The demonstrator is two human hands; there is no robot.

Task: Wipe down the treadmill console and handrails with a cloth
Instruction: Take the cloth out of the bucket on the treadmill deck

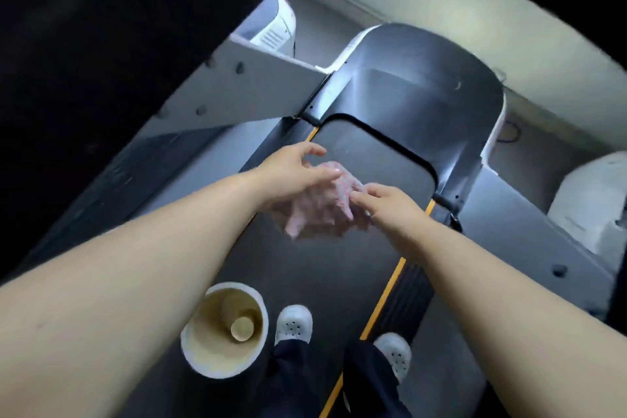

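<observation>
White bucket [207, 346] holding a small cup [242, 328], beside a white shoe [293, 322]

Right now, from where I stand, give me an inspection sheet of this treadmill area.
Surface: dark treadmill belt, yellow edge stripes.
Job's things: pink cloth held above the belt.
Clutter: white bucket with a cup inside, on the belt by the feet.
Hands: right hand pinches the cloth; left hand against it, grip blurred.
Cables: thin dark loop on the floor, right of the motor cover.
Surroundings: grey uprights either side.
</observation>
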